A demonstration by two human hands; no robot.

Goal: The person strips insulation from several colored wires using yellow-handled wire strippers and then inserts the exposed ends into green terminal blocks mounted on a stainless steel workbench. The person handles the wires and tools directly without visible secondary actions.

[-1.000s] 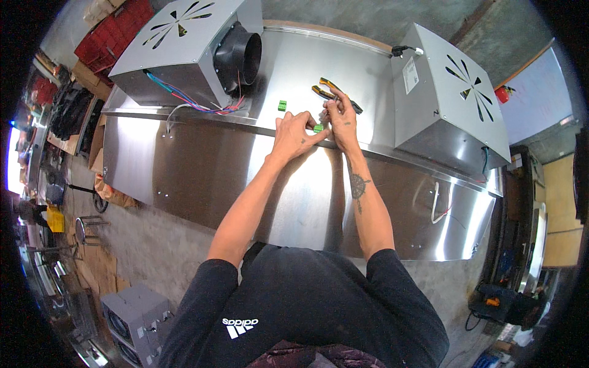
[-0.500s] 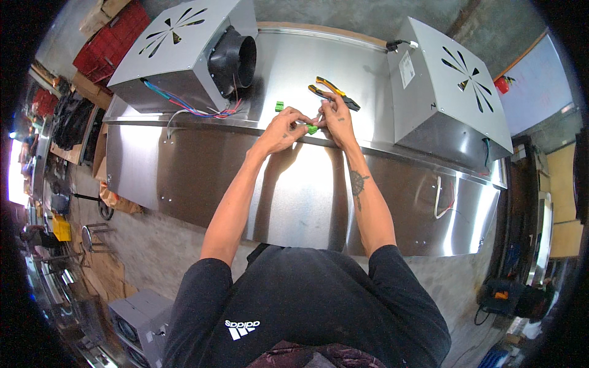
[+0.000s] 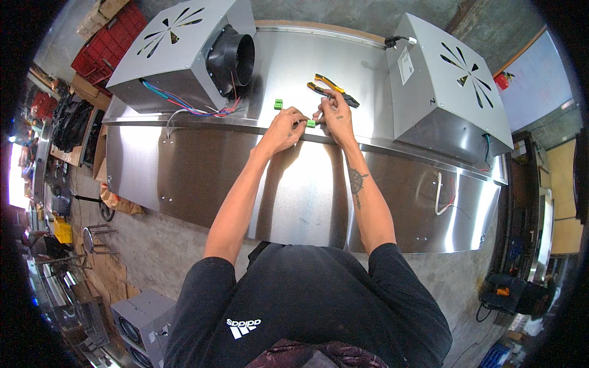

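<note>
Your left hand (image 3: 284, 130) pinches 1 small green connector (image 3: 311, 124) over the shiny metal surface (image 3: 288, 61). Your right hand (image 3: 339, 121) curls just beside it; whether it grips anything, I cannot tell. Beyond lie a 2nd green connector (image 3: 278, 104) and yellow-black pliers (image 3: 348, 99).

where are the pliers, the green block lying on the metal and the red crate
pliers (image 3: 329, 82): head view, on the upper orange-and-black handle
green block (image 3: 278, 104): head view, on the middle of its visible face
red crate (image 3: 110, 42): head view, on its side wall
</note>
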